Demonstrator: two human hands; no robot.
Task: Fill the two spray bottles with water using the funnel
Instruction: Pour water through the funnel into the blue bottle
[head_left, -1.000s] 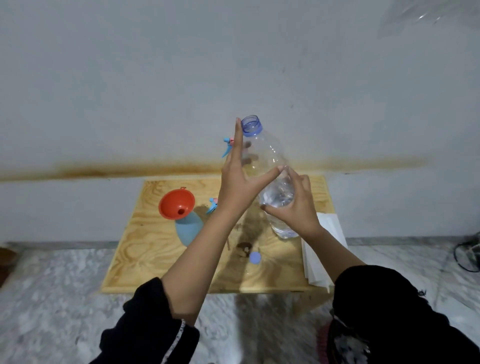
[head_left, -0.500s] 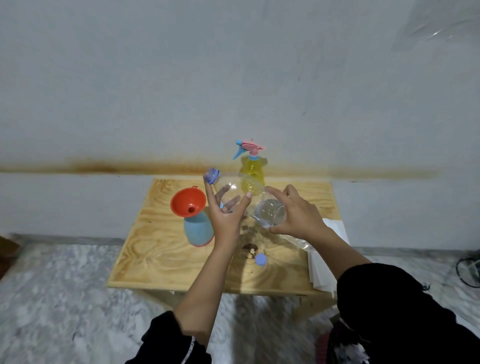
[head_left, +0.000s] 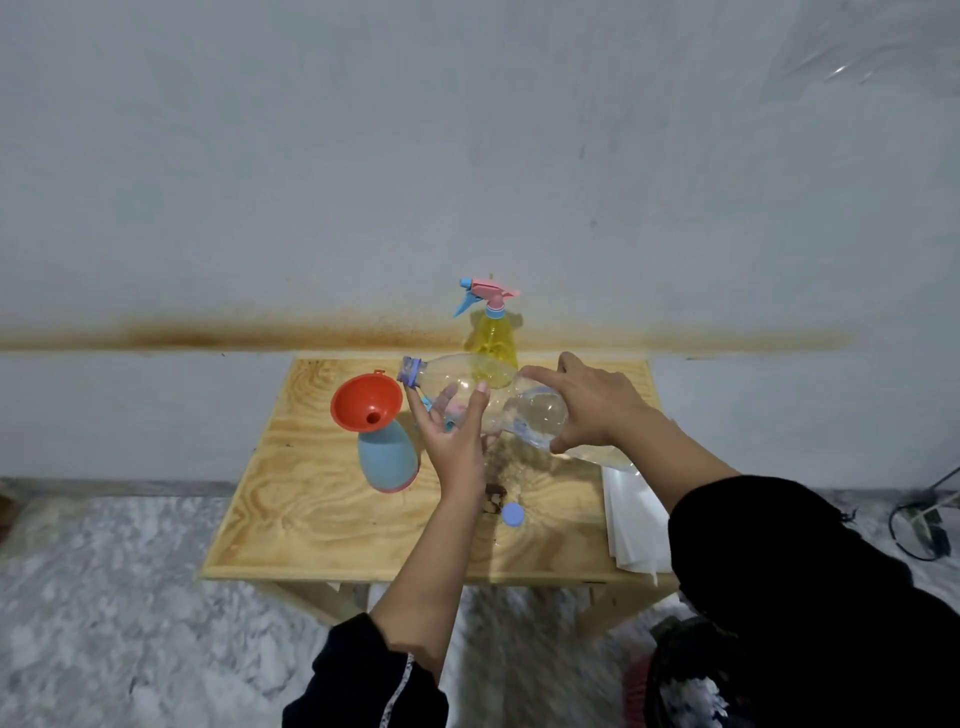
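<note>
A clear plastic water bottle lies almost on its side in the air, its open blue-ringed mouth pointing left just beside the rim of the orange funnel. The funnel stands in the neck of a light blue spray bottle on the wooden table. My left hand cups the water bottle from below near its neck. My right hand grips its base end. A yellow spray bottle with a pink and blue trigger head stands at the table's back edge.
A blue bottle cap lies on the table near my left wrist. A detached spray head shows partly behind my left hand. White paper sheets hang at the table's right edge. A wall rises right behind the table; marble floor surrounds it.
The water bottle has gone from upright to nearly horizontal and dropped lower, with its mouth swung left to the funnel's rim. Both hands came down with it.
</note>
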